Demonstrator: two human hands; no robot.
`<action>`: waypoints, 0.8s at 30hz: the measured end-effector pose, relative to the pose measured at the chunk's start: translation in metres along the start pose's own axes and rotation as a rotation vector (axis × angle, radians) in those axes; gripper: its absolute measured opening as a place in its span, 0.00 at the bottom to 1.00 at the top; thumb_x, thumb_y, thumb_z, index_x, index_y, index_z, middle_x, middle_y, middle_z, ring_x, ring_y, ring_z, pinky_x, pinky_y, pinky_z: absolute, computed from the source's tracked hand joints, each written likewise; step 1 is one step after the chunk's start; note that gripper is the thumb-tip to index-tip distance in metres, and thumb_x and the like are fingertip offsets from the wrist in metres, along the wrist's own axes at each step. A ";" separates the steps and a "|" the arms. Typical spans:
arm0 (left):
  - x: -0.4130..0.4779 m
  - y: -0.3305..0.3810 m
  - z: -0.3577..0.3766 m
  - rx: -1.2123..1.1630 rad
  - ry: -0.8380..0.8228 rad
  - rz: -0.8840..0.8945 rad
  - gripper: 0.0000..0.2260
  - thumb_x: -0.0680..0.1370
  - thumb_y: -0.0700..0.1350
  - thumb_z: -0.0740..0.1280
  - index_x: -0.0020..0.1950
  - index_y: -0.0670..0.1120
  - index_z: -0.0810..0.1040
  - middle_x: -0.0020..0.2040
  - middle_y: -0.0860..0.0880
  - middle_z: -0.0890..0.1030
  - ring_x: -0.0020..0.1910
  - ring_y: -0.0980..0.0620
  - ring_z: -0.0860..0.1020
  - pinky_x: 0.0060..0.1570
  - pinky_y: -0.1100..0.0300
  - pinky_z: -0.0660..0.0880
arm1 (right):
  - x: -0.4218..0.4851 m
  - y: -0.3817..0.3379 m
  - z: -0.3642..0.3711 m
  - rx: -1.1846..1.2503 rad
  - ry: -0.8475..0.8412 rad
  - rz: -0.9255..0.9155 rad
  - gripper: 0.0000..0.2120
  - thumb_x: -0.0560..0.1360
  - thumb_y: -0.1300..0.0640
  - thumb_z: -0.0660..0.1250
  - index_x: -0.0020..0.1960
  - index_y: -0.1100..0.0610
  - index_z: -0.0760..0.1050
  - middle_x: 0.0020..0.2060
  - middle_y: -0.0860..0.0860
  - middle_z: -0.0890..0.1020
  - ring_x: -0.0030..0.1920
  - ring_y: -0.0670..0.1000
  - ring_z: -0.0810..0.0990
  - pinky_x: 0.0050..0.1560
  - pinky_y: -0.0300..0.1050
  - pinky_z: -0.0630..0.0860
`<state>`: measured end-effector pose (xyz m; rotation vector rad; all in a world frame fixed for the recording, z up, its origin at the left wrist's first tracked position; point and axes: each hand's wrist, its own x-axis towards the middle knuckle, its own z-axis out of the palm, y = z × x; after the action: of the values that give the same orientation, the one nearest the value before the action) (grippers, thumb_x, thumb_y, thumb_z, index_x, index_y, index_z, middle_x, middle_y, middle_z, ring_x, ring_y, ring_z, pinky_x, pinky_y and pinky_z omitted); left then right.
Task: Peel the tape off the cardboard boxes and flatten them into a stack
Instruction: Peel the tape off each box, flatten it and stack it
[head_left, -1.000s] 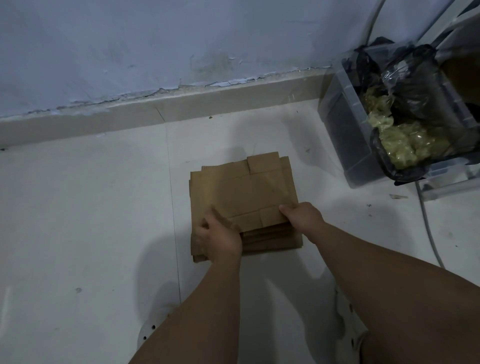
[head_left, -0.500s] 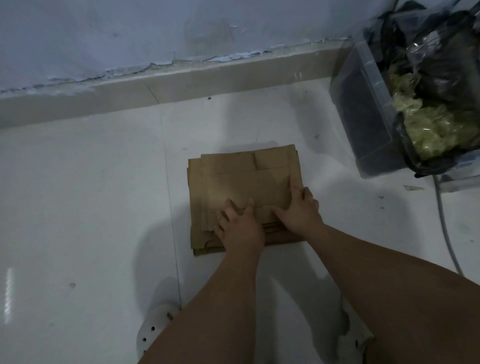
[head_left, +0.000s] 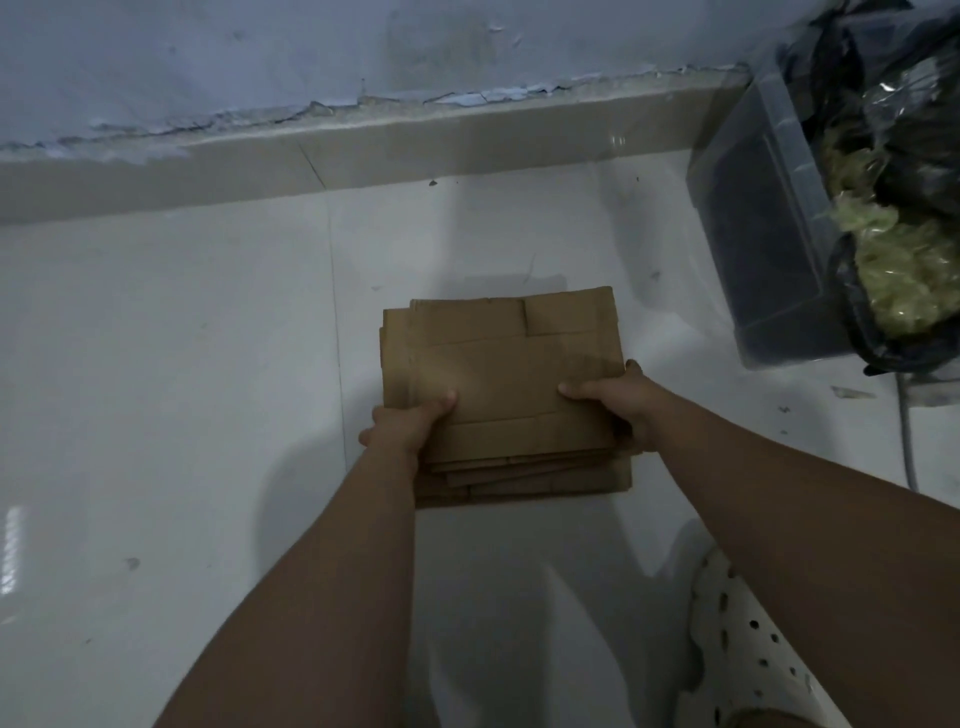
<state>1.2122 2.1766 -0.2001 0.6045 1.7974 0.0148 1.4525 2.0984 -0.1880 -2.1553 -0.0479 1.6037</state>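
Left hand (head_left: 405, 423) and right hand (head_left: 618, 402) bare; left forearm (head_left: 332, 597) and right forearm (head_left: 779, 519) bare too, all the way back to the frame edge; one clog (head_left: 748, 649) at lower right: white, rounded toe, small dark round holes dotted in rows over the top, wavy edge along one side; bare ankle (head_left: 774, 719) at its opening, bottom edge.
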 end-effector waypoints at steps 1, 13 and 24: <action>0.004 0.002 -0.005 0.058 -0.049 0.014 0.53 0.57 0.62 0.79 0.75 0.43 0.59 0.71 0.41 0.66 0.68 0.38 0.67 0.64 0.40 0.69 | 0.000 -0.001 -0.003 0.036 -0.018 0.020 0.53 0.60 0.50 0.81 0.75 0.54 0.54 0.68 0.56 0.70 0.63 0.58 0.73 0.55 0.56 0.77; 0.009 0.018 -0.027 0.114 -0.306 0.155 0.49 0.59 0.51 0.81 0.73 0.44 0.58 0.67 0.44 0.69 0.63 0.43 0.71 0.62 0.45 0.73 | -0.010 0.004 -0.025 0.127 -0.203 0.126 0.34 0.59 0.51 0.80 0.62 0.55 0.72 0.54 0.54 0.80 0.52 0.56 0.80 0.38 0.49 0.79; -0.027 0.072 -0.036 0.072 -0.144 0.946 0.38 0.63 0.37 0.80 0.65 0.44 0.60 0.58 0.55 0.72 0.52 0.64 0.75 0.43 0.67 0.77 | -0.033 -0.051 -0.044 0.159 -0.172 -0.563 0.43 0.58 0.65 0.80 0.68 0.49 0.64 0.59 0.47 0.78 0.56 0.46 0.79 0.44 0.37 0.79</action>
<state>1.2129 2.2387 -0.1414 1.4166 1.2381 0.5341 1.4944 2.1202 -0.1296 -1.6766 -0.5148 1.3933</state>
